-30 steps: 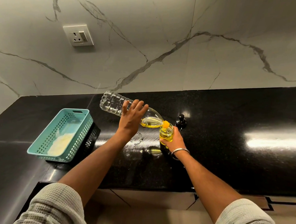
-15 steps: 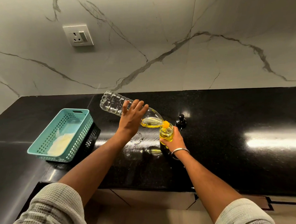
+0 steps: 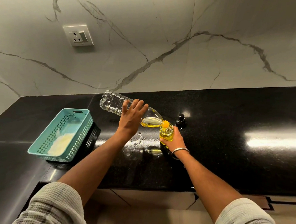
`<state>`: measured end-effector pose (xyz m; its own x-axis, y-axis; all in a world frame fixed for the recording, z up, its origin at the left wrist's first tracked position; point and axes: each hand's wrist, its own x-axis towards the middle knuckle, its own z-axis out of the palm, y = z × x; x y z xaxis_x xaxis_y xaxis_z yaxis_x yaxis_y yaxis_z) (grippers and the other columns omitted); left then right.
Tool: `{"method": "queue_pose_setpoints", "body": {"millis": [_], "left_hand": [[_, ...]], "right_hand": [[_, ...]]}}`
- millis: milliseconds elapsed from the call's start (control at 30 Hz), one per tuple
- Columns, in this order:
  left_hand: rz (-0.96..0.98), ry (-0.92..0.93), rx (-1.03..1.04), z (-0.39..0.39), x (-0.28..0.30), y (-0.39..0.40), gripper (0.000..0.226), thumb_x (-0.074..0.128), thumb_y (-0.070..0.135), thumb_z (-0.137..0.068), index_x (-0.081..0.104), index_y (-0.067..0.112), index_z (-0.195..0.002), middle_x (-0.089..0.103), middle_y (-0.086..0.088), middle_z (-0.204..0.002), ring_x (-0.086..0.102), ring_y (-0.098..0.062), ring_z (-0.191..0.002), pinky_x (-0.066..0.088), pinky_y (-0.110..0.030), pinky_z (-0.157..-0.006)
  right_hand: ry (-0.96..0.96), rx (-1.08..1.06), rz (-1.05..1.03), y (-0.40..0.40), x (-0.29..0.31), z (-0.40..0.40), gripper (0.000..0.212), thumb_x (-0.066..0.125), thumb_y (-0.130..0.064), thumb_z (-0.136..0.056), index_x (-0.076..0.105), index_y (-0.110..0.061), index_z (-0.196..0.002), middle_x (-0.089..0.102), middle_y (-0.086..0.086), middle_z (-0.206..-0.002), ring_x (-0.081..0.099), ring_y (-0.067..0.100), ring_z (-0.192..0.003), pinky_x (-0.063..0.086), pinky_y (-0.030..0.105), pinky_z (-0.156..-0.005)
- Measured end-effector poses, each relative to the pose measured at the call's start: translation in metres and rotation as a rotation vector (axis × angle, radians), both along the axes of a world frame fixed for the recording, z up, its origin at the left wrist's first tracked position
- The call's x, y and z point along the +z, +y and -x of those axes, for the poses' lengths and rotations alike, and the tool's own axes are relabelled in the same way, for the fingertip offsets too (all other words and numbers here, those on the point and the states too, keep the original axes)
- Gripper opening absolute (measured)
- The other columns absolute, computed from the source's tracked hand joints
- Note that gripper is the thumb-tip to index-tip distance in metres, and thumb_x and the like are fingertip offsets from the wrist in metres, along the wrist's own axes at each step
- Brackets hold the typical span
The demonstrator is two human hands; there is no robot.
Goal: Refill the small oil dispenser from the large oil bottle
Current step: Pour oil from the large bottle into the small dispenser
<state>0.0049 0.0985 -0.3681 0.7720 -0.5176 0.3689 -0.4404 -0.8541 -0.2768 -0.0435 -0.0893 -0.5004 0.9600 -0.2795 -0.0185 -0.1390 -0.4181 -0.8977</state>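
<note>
Polished black stone countertop (image 3: 226, 148) runs beneath a grey-veined marble wall (image 3: 179, 46), on which a white socket plate with switch (image 3: 78, 35) is mounted at upper left; head view, the sole view supplied: a teal perforated plastic basket (image 3: 42, 146) sits on the left part of the counter, with a pale material lying in its bottom, identity not determinable; the left hand (image 3: 130, 121) grips the large oil bottle (image 3: 113, 102) around its mid-body, fingers wrapped over the top of it; the bottle is clear plastic, tipped close to horizontal with its base toward the wall and its neck lowered to the right; a small pool of yellow oil (image 3: 151, 123) lies in the shoulder of the bottle, the remainder of the body appearing clear; the orange mouth of the bottle (image 3: 165, 124) meets the open top of the small oil dispenser (image 3: 166, 131); the dispenser is a small clear vessel standing upright and showing yellow oil inside; the right hand (image 3: 174, 141) is closed around its lower part from the near side, with a metal bangle (image 3: 180, 150) on the wrist; a black pump top (image 3: 181, 120) stands on the counter just behind the dispenser, apart from it; a wet smear (image 3: 138, 138) marks the counter between the two hands; both forearms are bare below grey checked sleeves (image 3: 56, 207).
</note>
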Motion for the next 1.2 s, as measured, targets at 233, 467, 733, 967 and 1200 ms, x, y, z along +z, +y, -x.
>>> {"method": "queue_pose_setpoints", "body": {"millis": [233,467,733,967,1200], "left_hand": [[0.005,-0.01,-0.008,0.0002,-0.0003,-0.001,0.073,0.085,0.002,-0.055,0.061,0.023,-0.12,0.061,-0.004,-0.124,0.054,-0.027,-0.122,0.02,-0.043,-0.106],[0.012,-0.02,-0.024,0.0002,-0.0002,-0.0015,0.07,0.087,0.004,-0.054,0.063,0.022,-0.118,0.062,-0.004,-0.122,0.057,-0.028,-0.119,0.021,-0.042,-0.104],[0.019,-0.027,-0.032,0.0008,0.0009,-0.0016,0.071,0.086,0.002,-0.053,0.064,0.021,-0.117,0.063,-0.005,-0.121,0.058,-0.028,-0.118,0.021,-0.042,-0.104],[0.02,-0.024,-0.037,0.0019,0.0019,-0.0022,0.071,0.087,0.003,-0.052,0.064,0.021,-0.116,0.063,-0.005,-0.12,0.058,-0.028,-0.118,0.021,-0.042,-0.104],[0.014,-0.022,-0.038,0.0018,0.0017,-0.0023,0.072,0.087,0.002,-0.052,0.064,0.021,-0.117,0.063,-0.005,-0.121,0.057,-0.028,-0.119,0.021,-0.041,-0.104]], "right_hand": [[-0.013,0.002,-0.008,0.0002,0.0011,0.0006,0.061,0.084,-0.016,-0.065,0.049,-0.016,-0.115,0.059,0.006,-0.114,0.056,0.02,-0.106,0.046,0.03,-0.091],[-0.013,0.008,-0.005,0.0002,0.0015,0.0005,0.063,0.084,-0.016,-0.066,0.048,-0.014,-0.117,0.058,0.008,-0.116,0.055,0.022,-0.107,0.042,0.025,-0.087],[-0.005,0.01,0.003,-0.0002,0.0013,0.0004,0.064,0.085,-0.017,-0.065,0.048,-0.014,-0.117,0.057,0.008,-0.116,0.055,0.021,-0.107,0.043,0.025,-0.087],[-0.006,0.005,-0.001,0.0,0.0008,0.0007,0.065,0.086,-0.018,-0.064,0.049,-0.015,-0.117,0.058,0.008,-0.115,0.056,0.021,-0.106,0.044,0.026,-0.089],[-0.01,0.001,0.005,0.0008,0.0034,0.0015,0.063,0.085,-0.018,-0.064,0.049,-0.015,-0.116,0.058,0.007,-0.114,0.056,0.02,-0.105,0.044,0.026,-0.089]]}}
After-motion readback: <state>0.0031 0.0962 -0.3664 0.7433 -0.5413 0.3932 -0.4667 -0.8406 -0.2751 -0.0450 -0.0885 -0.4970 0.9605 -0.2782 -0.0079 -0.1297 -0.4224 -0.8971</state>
